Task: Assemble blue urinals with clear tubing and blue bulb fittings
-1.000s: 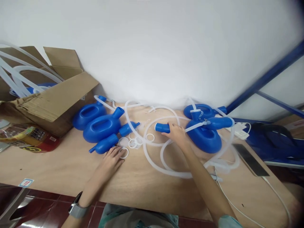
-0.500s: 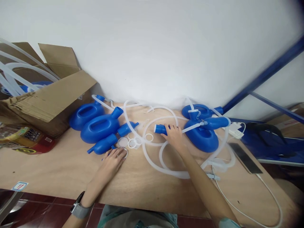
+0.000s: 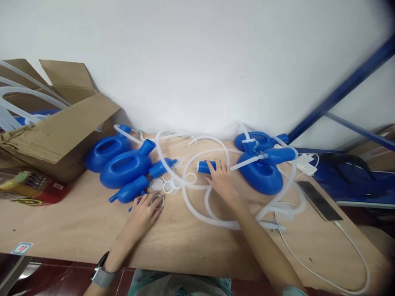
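Observation:
My left hand [image 3: 144,216] lies palm down on the table, fingers spread over a white ring [image 3: 162,201] and a small blue part [image 3: 130,209] mostly hidden beneath it. Just beyond it are a blue nozzle piece [image 3: 132,189], a second blue nozzle [image 3: 162,167], a clear disc [image 3: 156,185] and several white rings [image 3: 191,178]. To the right, my right hand [image 3: 222,181] is closed around a blue cylindrical piece [image 3: 202,166], its pale end pointing left. Several blue bottles with handle openings lie about, one [image 3: 125,168] at left and one [image 3: 262,176] at right.
Translucent hose [image 3: 197,211] loops across the middle of the wooden table [image 3: 173,246]. An open cardboard box [image 3: 68,127] with hoses stands left, beside a red and yellow package [image 3: 33,189]. At right lie a phone [image 3: 319,201], a white cable [image 3: 348,242] and a power strip [image 3: 304,165].
The view has shifted slightly, so most things sit a little farther left. Both hands stay by the same parts, with the right hand still around the blue cylindrical piece.

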`<state>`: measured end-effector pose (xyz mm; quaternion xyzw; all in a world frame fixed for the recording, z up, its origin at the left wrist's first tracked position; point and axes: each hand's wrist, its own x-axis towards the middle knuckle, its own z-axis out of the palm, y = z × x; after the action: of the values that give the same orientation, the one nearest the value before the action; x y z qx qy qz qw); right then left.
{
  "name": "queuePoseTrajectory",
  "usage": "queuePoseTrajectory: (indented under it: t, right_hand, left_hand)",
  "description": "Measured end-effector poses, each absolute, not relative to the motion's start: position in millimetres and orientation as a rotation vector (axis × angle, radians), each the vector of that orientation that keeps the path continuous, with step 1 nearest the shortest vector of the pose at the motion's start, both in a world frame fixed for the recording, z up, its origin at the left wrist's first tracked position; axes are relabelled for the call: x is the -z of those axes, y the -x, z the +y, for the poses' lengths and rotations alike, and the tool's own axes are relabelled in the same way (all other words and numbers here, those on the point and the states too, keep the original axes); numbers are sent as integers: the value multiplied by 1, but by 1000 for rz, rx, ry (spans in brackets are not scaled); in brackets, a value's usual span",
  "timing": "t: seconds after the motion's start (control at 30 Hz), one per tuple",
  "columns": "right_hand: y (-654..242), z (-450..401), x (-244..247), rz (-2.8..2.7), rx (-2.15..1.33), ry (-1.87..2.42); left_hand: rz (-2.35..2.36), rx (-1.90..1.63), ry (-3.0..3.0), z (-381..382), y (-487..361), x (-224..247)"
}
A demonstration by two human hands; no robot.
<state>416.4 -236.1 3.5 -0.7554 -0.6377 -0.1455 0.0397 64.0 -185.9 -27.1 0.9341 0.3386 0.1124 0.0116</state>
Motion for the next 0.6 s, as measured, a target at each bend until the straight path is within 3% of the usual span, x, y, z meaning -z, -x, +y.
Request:
queuePoseTrajectory:
  t: [0.6]
  right_hand:
    - [-419, -231, 4, -1942, 352, 2327]
  left_hand:
    - [1175, -389, -2811, -156, -111, 5]
